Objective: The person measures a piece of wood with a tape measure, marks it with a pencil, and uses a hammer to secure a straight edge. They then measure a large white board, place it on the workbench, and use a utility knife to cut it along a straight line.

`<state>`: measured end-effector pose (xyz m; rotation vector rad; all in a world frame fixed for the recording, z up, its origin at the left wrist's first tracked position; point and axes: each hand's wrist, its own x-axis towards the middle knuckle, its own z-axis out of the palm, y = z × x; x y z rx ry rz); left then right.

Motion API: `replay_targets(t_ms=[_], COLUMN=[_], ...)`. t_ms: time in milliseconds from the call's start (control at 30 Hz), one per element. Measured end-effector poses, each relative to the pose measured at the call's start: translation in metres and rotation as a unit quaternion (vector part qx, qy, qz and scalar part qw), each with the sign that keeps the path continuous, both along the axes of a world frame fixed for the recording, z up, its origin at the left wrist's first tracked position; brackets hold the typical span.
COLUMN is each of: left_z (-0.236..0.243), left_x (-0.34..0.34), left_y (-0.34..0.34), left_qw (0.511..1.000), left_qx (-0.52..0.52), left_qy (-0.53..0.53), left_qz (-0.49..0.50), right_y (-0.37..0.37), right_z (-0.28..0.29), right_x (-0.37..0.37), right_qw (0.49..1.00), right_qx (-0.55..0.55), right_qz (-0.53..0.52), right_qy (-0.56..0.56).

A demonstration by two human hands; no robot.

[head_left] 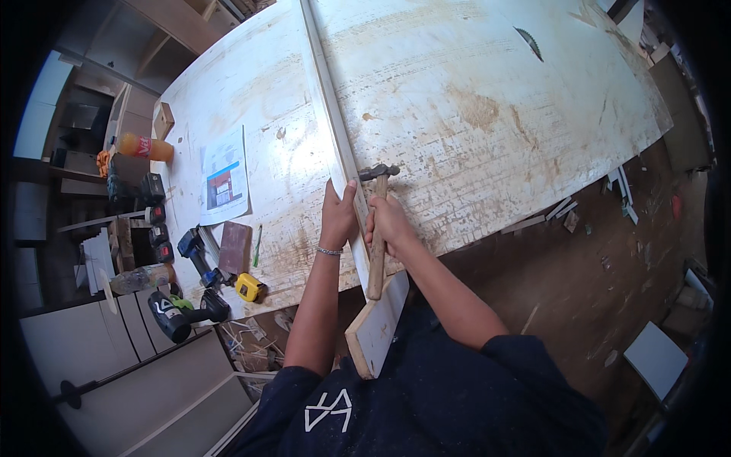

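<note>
1. The left hand was closed around a long pale strip, with the thumb toward its right side; the far fingers were partly hidden.
2. The right hand was wrapped around the wooden handle of a hammer, in a narrow and firm grip near the middle.
3. The hammer's dark head was at the far end of its handle, just beside the strip's right side; I cannot tell if they touched.
4. The strip lay across the worn white table, from the far edge to the near edge.
5. At its near end, before the person's body, was a short white board; whether it was joined, I cannot tell.
6. To the left there lay a printed sheet, and nearer, a reddish-brown block, a blue power tool and a yellow tape measure.
7. Far on the right lay a toothed dark piece.
</note>
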<state>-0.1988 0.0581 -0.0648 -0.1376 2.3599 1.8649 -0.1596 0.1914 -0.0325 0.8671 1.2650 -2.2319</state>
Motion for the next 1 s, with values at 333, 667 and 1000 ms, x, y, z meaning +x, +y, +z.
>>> replay_targets(t_ms=[333,667,1000], left_z=[0.008,0.000,0.000], left_x=[0.005,-0.005,-0.006], left_y=[-0.003,-0.010,0.000], left_qw=[0.999,0.998,0.999], left_qx=[-0.019,0.017,-0.042], left_qy=[-0.025,-0.050,0.019], left_qz=[0.033,0.016,0.027], right_y=[-0.012,-0.020,-0.026], right_z=[0.005,0.014,0.031], right_x=[-0.014,-0.006,-0.013], right_qw=[0.999,0.996,0.999], right_qx=[-0.032,-0.011,-0.005], right_qz=[-0.002,-0.084,-0.030], right_qy=[-0.035,-0.035,-0.028])
